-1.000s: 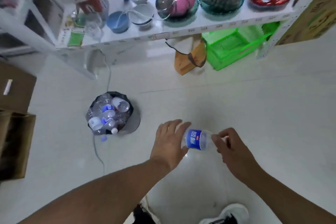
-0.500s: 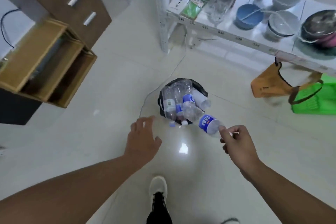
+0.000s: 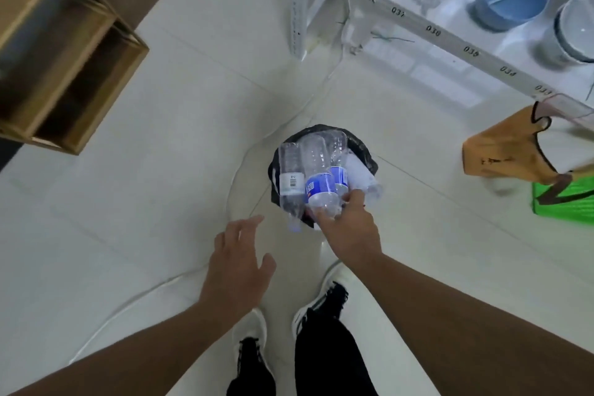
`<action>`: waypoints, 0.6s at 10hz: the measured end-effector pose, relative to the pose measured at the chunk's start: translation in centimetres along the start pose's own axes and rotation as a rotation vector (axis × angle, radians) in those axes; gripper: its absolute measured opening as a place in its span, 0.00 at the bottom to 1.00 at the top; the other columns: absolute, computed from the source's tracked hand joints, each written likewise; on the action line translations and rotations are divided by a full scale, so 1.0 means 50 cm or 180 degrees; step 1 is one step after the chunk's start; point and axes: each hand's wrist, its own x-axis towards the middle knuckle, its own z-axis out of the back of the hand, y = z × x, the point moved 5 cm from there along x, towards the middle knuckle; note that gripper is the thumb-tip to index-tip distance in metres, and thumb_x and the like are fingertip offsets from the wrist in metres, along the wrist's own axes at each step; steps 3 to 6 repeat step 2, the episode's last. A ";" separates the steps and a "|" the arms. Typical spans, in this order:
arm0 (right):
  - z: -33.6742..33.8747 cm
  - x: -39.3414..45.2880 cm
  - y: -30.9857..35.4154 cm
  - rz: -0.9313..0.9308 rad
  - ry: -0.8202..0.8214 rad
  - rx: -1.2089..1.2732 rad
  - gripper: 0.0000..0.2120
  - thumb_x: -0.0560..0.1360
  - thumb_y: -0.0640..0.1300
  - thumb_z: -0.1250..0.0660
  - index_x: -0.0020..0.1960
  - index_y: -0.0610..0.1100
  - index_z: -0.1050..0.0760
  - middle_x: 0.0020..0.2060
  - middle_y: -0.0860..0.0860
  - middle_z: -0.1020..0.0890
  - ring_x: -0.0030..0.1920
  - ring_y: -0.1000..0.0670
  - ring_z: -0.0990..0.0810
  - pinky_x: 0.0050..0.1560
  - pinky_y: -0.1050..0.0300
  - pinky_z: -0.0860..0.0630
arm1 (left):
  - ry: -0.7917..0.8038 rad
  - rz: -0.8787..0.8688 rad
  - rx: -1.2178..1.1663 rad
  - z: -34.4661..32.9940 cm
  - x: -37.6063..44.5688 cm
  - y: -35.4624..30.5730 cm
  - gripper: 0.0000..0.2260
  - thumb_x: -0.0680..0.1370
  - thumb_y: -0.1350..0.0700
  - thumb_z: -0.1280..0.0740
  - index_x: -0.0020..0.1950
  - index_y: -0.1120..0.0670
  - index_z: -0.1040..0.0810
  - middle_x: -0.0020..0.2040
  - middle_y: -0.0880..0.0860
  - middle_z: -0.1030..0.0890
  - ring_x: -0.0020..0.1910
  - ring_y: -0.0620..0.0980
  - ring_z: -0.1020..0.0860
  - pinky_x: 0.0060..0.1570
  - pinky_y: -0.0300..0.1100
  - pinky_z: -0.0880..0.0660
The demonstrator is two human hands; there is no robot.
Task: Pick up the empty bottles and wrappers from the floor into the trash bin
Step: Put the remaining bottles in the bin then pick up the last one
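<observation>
Now: right hand (image 3: 348, 231) grips clear blue-labelled plastic bottle (image 3: 321, 191) over heaped black-lined trash bin (image 3: 364, 151) | left hand (image 3: 239, 267) open, empty | wedge bottle among others so it cannot roll off.

You have one view only, worn on your head, so no second camera shares any of the scene. It looks steeply down and a little forward: your own shoes (image 3: 316, 305) sit at the bottom edge, both forearms reach up from the lower corners, and the floor (image 3: 144, 202) fills most of the frame. The trash bin (image 3: 363, 151) lies near the centre, close below you. The wide lens bends the edges, so the white shelf (image 3: 450, 38) at upper right and the wooden cabinet (image 3: 80, 51) at upper left lean outward.
</observation>
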 end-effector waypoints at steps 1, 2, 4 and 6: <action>-0.023 0.026 -0.020 0.0003 0.0114 -0.0276 0.26 0.74 0.69 0.34 0.63 0.56 0.38 0.45 0.53 0.21 0.44 0.44 0.20 0.45 0.49 0.26 | 0.0089 -0.0274 0.0253 -0.029 0.058 -0.047 0.33 0.74 0.54 0.27 0.79 0.48 0.31 0.71 0.53 0.28 0.66 0.59 0.28 0.63 0.55 0.25; -0.006 0.050 -0.026 0.0151 0.0139 -0.0496 0.27 0.71 0.74 0.35 0.61 0.59 0.35 0.43 0.57 0.20 0.43 0.47 0.20 0.42 0.50 0.27 | 0.0067 -0.0520 0.0586 -0.017 0.136 -0.078 0.34 0.73 0.53 0.26 0.79 0.51 0.30 0.71 0.56 0.26 0.65 0.62 0.26 0.61 0.57 0.23; -0.006 0.050 -0.026 0.0151 0.0139 -0.0496 0.27 0.71 0.74 0.35 0.61 0.59 0.35 0.43 0.57 0.20 0.43 0.47 0.20 0.42 0.50 0.27 | 0.0067 -0.0520 0.0586 -0.017 0.136 -0.078 0.34 0.73 0.53 0.26 0.79 0.51 0.30 0.71 0.56 0.26 0.65 0.62 0.26 0.61 0.57 0.23; -0.006 0.050 -0.026 0.0151 0.0139 -0.0496 0.27 0.71 0.74 0.35 0.61 0.59 0.35 0.43 0.57 0.20 0.43 0.47 0.20 0.42 0.50 0.27 | 0.0067 -0.0520 0.0586 -0.017 0.136 -0.078 0.34 0.73 0.53 0.26 0.79 0.51 0.30 0.71 0.56 0.26 0.65 0.62 0.26 0.61 0.57 0.23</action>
